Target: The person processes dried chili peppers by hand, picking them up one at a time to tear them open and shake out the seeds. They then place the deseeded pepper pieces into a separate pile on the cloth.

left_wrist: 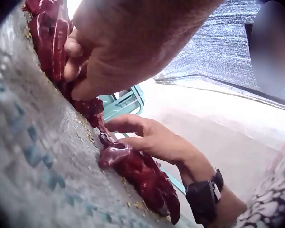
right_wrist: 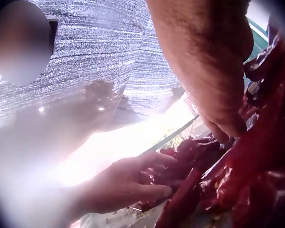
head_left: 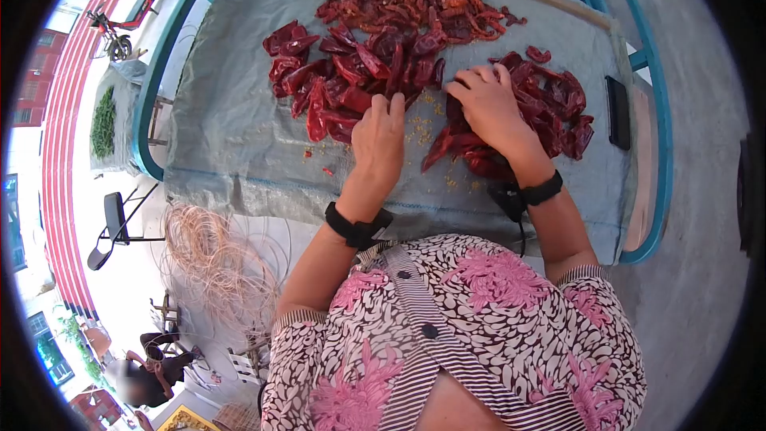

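Glossy dried red peppers lie in a left heap (head_left: 335, 84) and a right heap (head_left: 550, 104) on a grey-green woven sheet (head_left: 231, 112). At the near edge of the left heap is my left hand (head_left: 379, 140), its curled fingers pinching a long dark red pepper (left_wrist: 60, 47). My right hand (head_left: 491, 108) lies over the near left side of the right heap, fingers loosely bent and spread. In the left wrist view its thumb and forefinger stand apart beside a shiny pepper (left_wrist: 142, 173). The right fingertips touch the peppers in the right wrist view.
Behind the heaps spreads a band of smaller, brighter red peppers (head_left: 415, 8). Yellow seeds (head_left: 427, 116) are scattered between the heaps. A black phone-like slab (head_left: 617, 112) lies at the right edge. Teal rails (head_left: 658, 152) border the sheet; coiled strands (head_left: 215, 259) lie beyond its near left edge.
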{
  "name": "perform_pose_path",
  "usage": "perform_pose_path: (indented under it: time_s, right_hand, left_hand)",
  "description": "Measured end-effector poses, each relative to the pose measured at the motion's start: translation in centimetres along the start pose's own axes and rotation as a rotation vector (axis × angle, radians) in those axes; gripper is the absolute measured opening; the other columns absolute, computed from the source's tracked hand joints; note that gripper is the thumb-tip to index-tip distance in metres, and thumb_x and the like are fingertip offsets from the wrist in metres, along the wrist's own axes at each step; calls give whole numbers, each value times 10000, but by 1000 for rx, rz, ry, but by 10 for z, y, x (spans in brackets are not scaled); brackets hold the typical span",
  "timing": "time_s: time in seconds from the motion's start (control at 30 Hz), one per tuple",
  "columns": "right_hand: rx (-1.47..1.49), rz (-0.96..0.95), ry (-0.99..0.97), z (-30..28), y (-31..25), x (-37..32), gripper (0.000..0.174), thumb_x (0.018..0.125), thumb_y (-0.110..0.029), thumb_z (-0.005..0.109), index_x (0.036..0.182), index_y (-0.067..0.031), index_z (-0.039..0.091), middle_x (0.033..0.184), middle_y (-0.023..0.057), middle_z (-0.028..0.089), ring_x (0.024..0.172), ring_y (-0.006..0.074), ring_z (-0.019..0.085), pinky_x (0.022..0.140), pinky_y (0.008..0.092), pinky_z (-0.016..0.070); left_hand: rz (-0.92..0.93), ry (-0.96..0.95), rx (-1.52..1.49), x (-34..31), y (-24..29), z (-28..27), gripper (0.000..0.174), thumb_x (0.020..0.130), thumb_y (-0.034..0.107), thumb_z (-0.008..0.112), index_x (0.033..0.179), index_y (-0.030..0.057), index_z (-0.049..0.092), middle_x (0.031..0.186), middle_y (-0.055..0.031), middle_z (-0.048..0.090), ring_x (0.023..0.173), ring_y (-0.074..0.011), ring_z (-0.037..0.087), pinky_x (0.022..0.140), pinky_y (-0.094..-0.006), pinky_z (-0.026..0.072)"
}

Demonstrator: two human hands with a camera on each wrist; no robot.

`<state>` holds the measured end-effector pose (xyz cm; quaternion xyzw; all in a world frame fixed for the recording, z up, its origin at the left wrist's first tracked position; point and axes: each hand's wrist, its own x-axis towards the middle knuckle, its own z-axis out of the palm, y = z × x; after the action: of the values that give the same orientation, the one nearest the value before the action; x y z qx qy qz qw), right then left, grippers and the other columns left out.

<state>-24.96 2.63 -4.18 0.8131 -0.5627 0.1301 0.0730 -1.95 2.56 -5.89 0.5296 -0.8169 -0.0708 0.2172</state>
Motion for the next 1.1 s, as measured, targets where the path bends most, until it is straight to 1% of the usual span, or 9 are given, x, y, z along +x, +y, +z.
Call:
perform_pose_path:
  time_s: [0.07,0.2,0.27,0.37,0.47,0.57,0.67,0.77,1.1]
  right_hand:
    - [30,-2,-7,-1,3,1,254,857,-40,659,1078,-162,692,1163,27,664,1234,273,558,1150,567,327]
    - [164,15,-9,-29,14,2,196,832,-78,716,1006,-139,650,1136,19,666,1225,275,559,1159,558,308]
    - [192,67,-5,-50,14,0,201,823,-108,752,970,-119,616,1057,18,678,1141,269,596,1170,538,292]
    - [206,150,-131,-78,9,-3,208,855,-143,742,1025,-112,626,996,43,685,1063,271,627,1157,527,295]
    - [252,46,-163,-77,11,-4,246,859,-152,743,1083,-118,647,1017,57,682,1079,267,625,1123,523,335]
    - [299,38,-92,-60,-4,11,393,868,-147,733,1249,-140,636,1192,91,660,1151,321,604,1109,486,375]
    - [327,67,-105,-34,-21,31,540,853,-104,743,1364,-170,580,1352,103,592,1222,336,567,1091,472,399]
    - [196,-72,95,3,-27,45,550,832,-50,721,1354,-156,587,1363,91,570,1202,329,564,1039,474,411]
    - [156,-163,13,24,-11,54,366,879,-56,657,1230,-157,644,1269,47,629,1196,284,565,1076,480,393]
  left_hand:
    - [49,14,-20,-2,-3,3,349,910,84,661,1256,84,615,1077,-122,593,887,-374,674,718,-480,556]
    - [-46,-57,-171,-19,10,-24,324,932,130,659,1251,91,619,1061,-134,616,896,-379,677,728,-483,551]
    - [-75,-104,-247,-27,12,-30,310,949,154,655,1251,95,621,1060,-138,628,920,-381,676,741,-481,550]
    - [16,-91,-397,-34,18,-28,310,974,201,654,1265,99,629,1075,-140,642,941,-388,674,759,-478,546]
    - [163,-280,-443,-31,20,-32,332,988,251,655,1284,102,637,1091,-144,649,949,-390,673,769,-475,543]
    - [146,-263,-439,-30,18,-24,381,986,307,664,1305,101,641,1069,-156,656,953,-393,670,777,-478,541]
    - [207,-420,-365,-28,18,-29,421,983,349,666,1323,102,634,1047,-166,663,963,-398,667,791,-479,542]
    - [207,-460,-377,-29,27,-40,448,976,372,673,1336,108,630,1051,-173,672,982,-406,666,802,-484,541]
    - [86,-311,-585,-40,16,-25,335,975,140,640,1307,105,625,1141,-164,685,1029,-404,663,829,-476,544]
